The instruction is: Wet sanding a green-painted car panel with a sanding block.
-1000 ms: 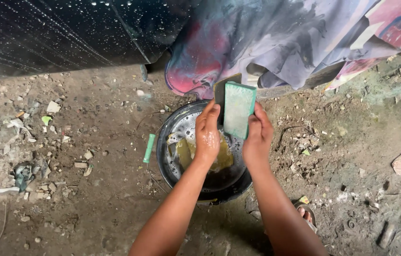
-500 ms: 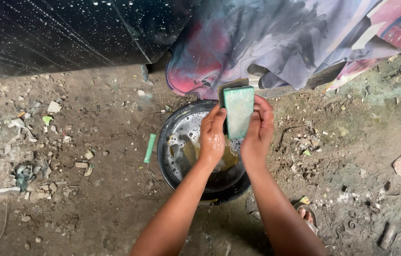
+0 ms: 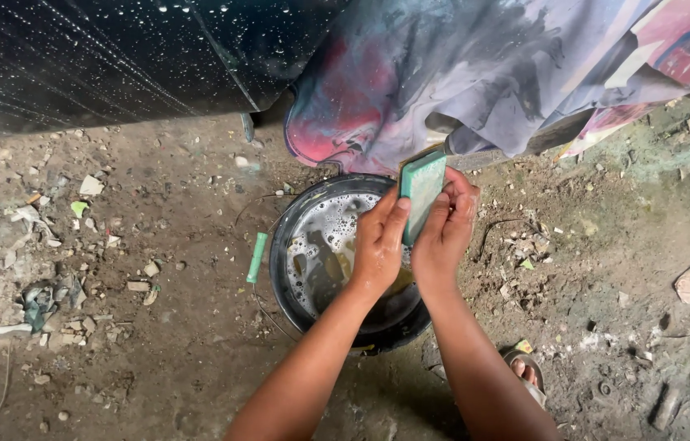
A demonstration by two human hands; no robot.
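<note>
Here, both hands meet above a black bucket (image 3: 300, 290) of soapy water standing on littered dirt ground (image 3: 157, 343). The left hand (image 3: 379, 241) and the right hand (image 3: 444, 233) press a green rectangular sponge (image 3: 423, 189) between them, fingers curled around its lower half, so it stands upright over the bucket's far rim. Just left of the bucket lies a small green stick-shaped piece (image 3: 257, 257). Beyond the bucket hangs a stained purple-and-pink cloth (image 3: 475, 73), beside a wet black panel (image 3: 100, 57). Near the bucket's right side, toes in a sandal (image 3: 524, 371) show.
</note>
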